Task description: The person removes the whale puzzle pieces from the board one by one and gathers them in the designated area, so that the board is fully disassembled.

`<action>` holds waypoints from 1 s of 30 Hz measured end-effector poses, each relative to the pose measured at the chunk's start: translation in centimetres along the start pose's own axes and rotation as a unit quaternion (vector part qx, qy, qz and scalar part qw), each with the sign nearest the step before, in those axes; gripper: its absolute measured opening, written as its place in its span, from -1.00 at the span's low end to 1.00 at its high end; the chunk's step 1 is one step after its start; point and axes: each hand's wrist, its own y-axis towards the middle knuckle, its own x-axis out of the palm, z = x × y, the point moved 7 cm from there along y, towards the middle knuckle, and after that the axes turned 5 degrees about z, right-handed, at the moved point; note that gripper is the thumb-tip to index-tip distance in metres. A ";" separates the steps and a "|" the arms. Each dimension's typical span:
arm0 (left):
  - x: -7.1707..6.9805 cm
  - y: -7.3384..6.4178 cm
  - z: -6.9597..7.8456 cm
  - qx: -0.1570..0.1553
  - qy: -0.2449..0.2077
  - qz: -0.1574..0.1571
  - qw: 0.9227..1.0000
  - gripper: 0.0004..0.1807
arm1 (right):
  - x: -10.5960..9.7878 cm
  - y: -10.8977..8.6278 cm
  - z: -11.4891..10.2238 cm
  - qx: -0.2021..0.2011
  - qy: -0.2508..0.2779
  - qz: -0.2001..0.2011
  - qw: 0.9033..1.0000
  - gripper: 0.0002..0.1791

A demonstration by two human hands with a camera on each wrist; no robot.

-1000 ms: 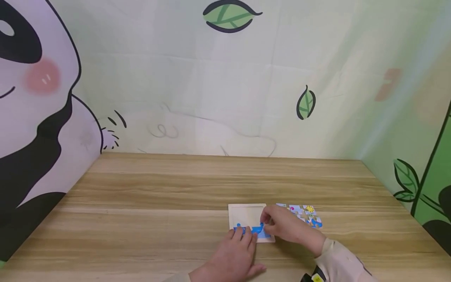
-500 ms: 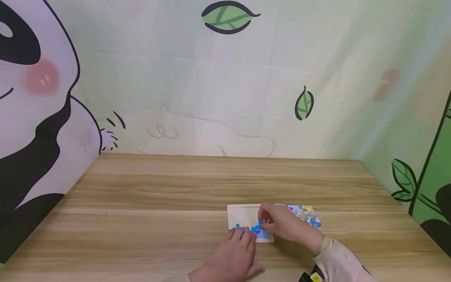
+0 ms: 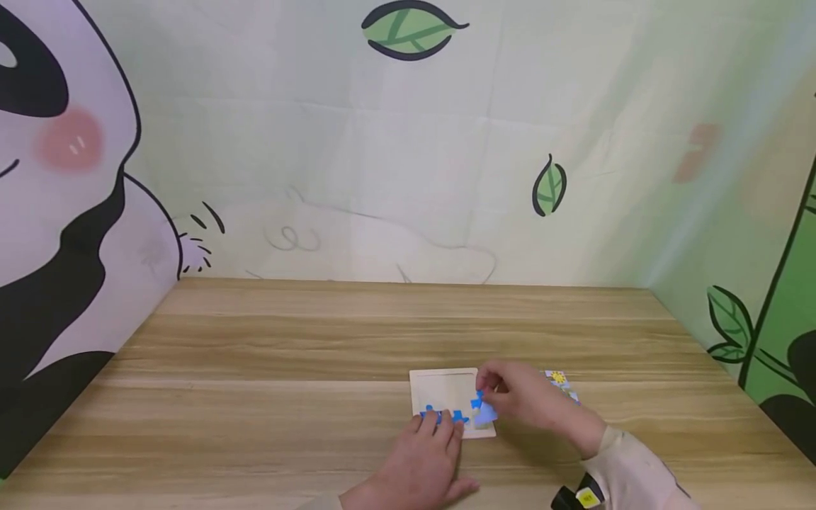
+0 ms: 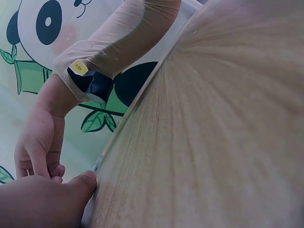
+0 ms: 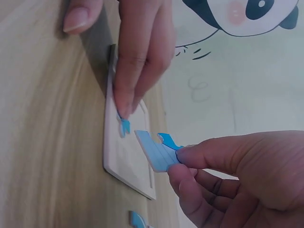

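My right hand (image 3: 532,400) pinches a light-blue jigsaw puzzle piece (image 5: 159,154) between thumb and fingers. In the right wrist view the piece is tilted and raised off the pale square puzzle tray (image 5: 135,173), over its right side in the head view. My left hand (image 3: 417,457) lies palm down at the tray's near edge, its extended fingertips resting on blue puzzle pieces (image 3: 457,416) along the bottom of the tray. Those fingers partly cover the pieces. In the left wrist view, only part of the left hand (image 4: 45,202) shows.
More coloured puzzle pieces (image 3: 559,377) lie right of the tray, partly behind my right hand. A wood-grain table (image 3: 287,397) extends left and back to a wall (image 3: 319,163) with a painted panda and leaves. A black wrist device (image 3: 576,496) sits by the right sleeve.
My right hand has lifted the light-blue piece from the tray's lower right corner and shifted slightly right, baring the tray floor there. The left hand stays in place.
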 end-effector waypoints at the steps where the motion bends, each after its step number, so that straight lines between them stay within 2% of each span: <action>1: 0.0 0.0 0.0 -0.001 -0.003 -0.004 1.000 -0.18 | -0.3 0.0 0.0 -0.004 -0.001 0.002 1.000 -0.94; 5: 0.0 -0.1 0.0 -0.001 -0.004 -0.008 1.000 -0.18 | -1.1 -0.2 0.2 -0.006 0.013 0.000 1.000 -0.96; 12: 0.0 -0.1 -0.1 -0.003 0.003 -0.003 1.000 -0.19 | -2.4 -0.7 1.0 -0.005 0.004 0.009 1.000 -0.95; 23: 0.2 -0.1 -0.1 -0.004 -0.027 -0.014 1.000 -0.20 | -3.8 -1.9 2.1 0.000 -0.002 0.023 1.000 -0.96; 30: 0.0 0.0 -0.1 -0.003 -0.029 -0.015 0.999 -0.22 | -4.5 -2.9 3.3 0.009 0.004 0.026 1.000 -0.95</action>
